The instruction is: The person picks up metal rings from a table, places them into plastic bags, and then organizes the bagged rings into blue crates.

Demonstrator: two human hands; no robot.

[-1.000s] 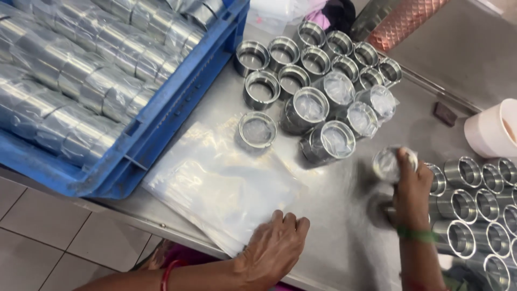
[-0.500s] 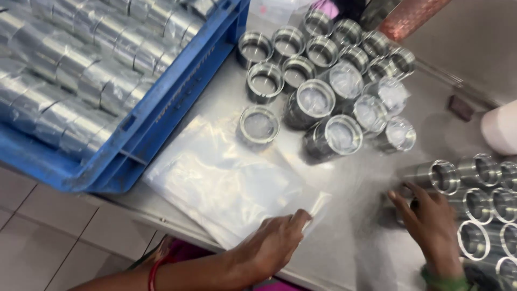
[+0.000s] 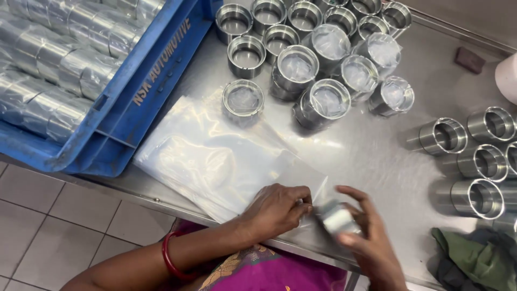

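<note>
The right hand [image 3: 366,237], which a second ago was out at three o'clock among the bare cylinders [image 3: 474,161], is now clasping one metal cylinder [image 3: 336,218] at six o'clock. The left hand [image 3: 277,207] is pinching the corner of the clear plastic bags [image 3: 215,161], so bagging appears under way. At ten o'clock the blue crate [image 3: 156,91] is holding wrapped cylinders [image 3: 59,64].
</note>
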